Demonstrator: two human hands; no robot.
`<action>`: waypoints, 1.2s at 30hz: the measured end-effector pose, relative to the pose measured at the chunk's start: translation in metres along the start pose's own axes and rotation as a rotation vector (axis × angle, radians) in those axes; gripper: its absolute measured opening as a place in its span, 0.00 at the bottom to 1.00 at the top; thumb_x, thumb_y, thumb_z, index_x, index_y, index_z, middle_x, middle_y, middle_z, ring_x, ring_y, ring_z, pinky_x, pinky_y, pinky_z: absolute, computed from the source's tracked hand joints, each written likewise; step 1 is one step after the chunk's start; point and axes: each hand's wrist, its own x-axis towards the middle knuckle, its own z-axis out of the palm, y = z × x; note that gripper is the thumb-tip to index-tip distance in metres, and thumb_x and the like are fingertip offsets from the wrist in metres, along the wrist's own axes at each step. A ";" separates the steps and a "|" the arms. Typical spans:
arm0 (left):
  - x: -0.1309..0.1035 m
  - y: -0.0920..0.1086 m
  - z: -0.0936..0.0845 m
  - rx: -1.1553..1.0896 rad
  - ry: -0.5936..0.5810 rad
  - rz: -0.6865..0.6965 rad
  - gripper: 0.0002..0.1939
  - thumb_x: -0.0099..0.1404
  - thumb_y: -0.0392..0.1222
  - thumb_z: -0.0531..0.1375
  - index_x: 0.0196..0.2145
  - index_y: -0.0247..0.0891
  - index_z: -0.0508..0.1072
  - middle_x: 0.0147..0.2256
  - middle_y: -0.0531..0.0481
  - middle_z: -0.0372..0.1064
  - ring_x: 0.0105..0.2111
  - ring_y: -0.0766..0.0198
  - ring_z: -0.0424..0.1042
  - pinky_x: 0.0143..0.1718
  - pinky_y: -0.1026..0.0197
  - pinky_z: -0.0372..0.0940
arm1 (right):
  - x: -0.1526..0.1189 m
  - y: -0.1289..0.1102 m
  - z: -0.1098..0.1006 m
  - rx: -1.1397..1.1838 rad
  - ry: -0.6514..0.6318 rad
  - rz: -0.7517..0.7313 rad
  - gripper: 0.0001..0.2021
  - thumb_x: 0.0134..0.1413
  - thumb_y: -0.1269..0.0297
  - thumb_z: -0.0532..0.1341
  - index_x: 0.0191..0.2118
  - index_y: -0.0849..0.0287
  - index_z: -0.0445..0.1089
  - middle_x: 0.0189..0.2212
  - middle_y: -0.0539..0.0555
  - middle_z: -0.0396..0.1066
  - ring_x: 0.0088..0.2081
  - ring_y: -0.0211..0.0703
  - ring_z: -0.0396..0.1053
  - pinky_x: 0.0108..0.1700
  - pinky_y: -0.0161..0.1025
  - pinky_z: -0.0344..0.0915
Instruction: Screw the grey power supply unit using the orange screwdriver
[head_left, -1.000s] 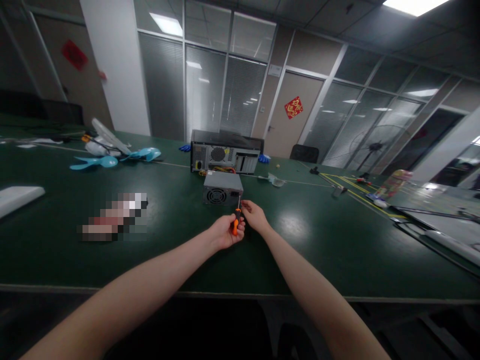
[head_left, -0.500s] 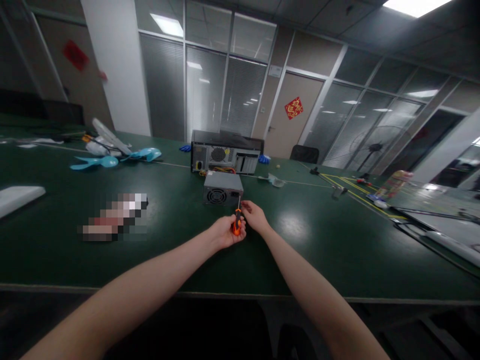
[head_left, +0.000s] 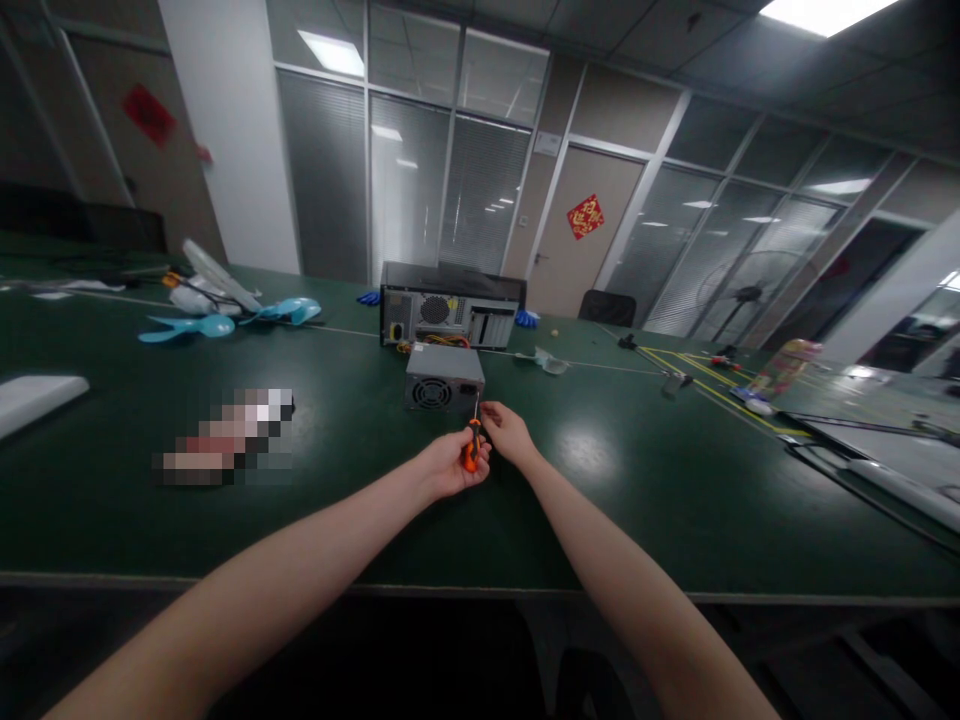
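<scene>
Head view: power supply unit (head_left: 450, 366), boxy gray metal, smooth matte top, sits just beyond both hands on the green tabletop (head_left: 337, 530). Round fan grille (head_left: 433, 392) and dark power socket (head_left: 469, 388) on the face toward the hands.

Left hand (head_left: 450, 468) is wrapped around the screwdriver (head_left: 472, 450): orange and black handle, slim metal shaft pointing up at the unit's lower right corner. Can't tell if the tip touches. Right hand (head_left: 510, 434) is just beside it, fingers curled in near the shaft; can't tell if they pinch anything. Shaft and fingertips partly block the view of that corner.

Past the unit from the hands: black computer case (head_left: 450, 283) with perforated metal rear, red and yellow cables (head_left: 442, 341) between the two. Blue glove (head_left: 527, 319) at the case's right end. Torn-looking translucent piece (head_left: 547, 361) beyond the right hand, off to its right. Glossy light-blue curved plastic parts (head_left: 199, 328) well left of the left hand, farther back; white slab (head_left: 41, 400) at far left.
</scene>
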 end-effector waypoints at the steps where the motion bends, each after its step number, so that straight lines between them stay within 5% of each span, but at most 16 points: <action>1: 0.000 -0.001 0.000 0.004 -0.001 0.008 0.14 0.66 0.43 0.44 0.32 0.31 0.62 0.24 0.48 0.60 0.20 0.72 0.62 0.19 0.69 0.62 | 0.000 0.000 0.000 -0.005 -0.001 -0.001 0.14 0.50 0.63 0.54 0.43 0.57 0.67 0.40 0.54 0.69 0.39 0.39 0.68 0.45 0.40 0.63; 7: -0.005 -0.001 0.004 0.068 0.096 0.011 0.15 0.66 0.45 0.44 0.33 0.32 0.64 0.25 0.47 0.63 0.21 0.70 0.66 0.18 0.69 0.64 | 0.000 0.000 0.000 -0.035 -0.012 -0.001 0.14 0.50 0.64 0.54 0.44 0.57 0.67 0.40 0.54 0.69 0.39 0.39 0.68 0.45 0.41 0.63; 16: -0.003 0.002 0.000 0.035 -0.011 -0.005 0.14 0.64 0.36 0.46 0.37 0.22 0.66 0.29 0.36 0.68 0.28 0.60 0.72 0.26 0.63 0.70 | 0.004 0.007 0.001 -0.094 -0.018 -0.010 0.13 0.52 0.63 0.54 0.44 0.57 0.66 0.41 0.54 0.69 0.39 0.37 0.69 0.44 0.38 0.65; 24: -0.008 -0.003 0.006 0.079 0.104 0.067 0.05 0.59 0.33 0.56 0.34 0.27 0.66 0.26 0.44 0.67 0.23 0.68 0.71 0.24 0.70 0.69 | 0.003 0.008 0.001 -0.101 -0.019 -0.033 0.13 0.53 0.63 0.53 0.45 0.57 0.66 0.42 0.54 0.69 0.40 0.38 0.69 0.45 0.38 0.64; 31: -0.008 -0.001 0.004 0.051 0.014 0.059 0.15 0.64 0.38 0.46 0.36 0.23 0.67 0.28 0.37 0.68 0.28 0.60 0.73 0.28 0.62 0.71 | 0.005 0.011 0.001 -0.111 -0.019 -0.027 0.13 0.52 0.63 0.53 0.44 0.56 0.66 0.40 0.53 0.70 0.38 0.38 0.69 0.43 0.38 0.65; 36: -0.006 -0.004 0.004 0.070 0.064 0.073 0.08 0.61 0.34 0.53 0.35 0.25 0.66 0.27 0.42 0.67 0.26 0.65 0.72 0.28 0.66 0.71 | 0.004 0.010 0.002 -0.094 -0.015 -0.017 0.13 0.53 0.63 0.53 0.43 0.56 0.66 0.41 0.53 0.69 0.39 0.38 0.69 0.44 0.38 0.65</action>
